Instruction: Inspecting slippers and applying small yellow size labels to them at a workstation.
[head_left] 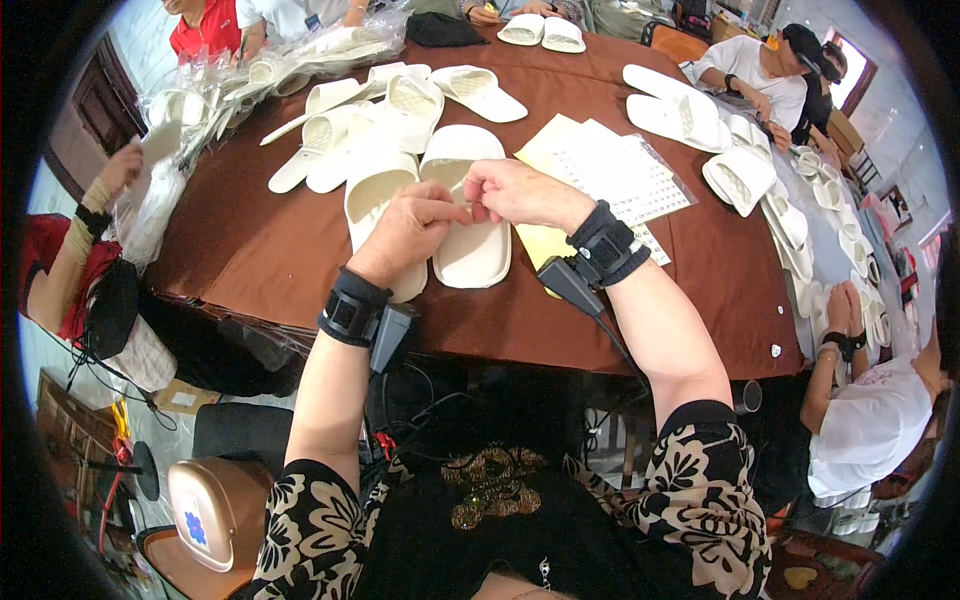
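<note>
Nearest the camera, two forearms with black wrist straps are seen rising from the lower edge over the brown table (pixel 260 260). The left hand (pixel 405 232) is curled, its fingertips pressed together at the inner edge of a pair of white slippers (pixel 470 245), and the right hand (pixel 520 192) is brought in against it from the other side, fingers likewise pinched shut. Something small appears to be held between the two hands, but what it is cannot be told. The pair is laid flat side by side directly under and just beyond both hands, toes pointing away. Just right of the pair, partly beneath the right wrist, a yellow sheet and a printed white sheet (pixel 610 165) in a clear sleeve are laid. Farther off, a heap of loose white slippers (pixel 380 115) is spread across the table, and bagged ones (pixel 300 55) are piled near the far left edge.
</note>
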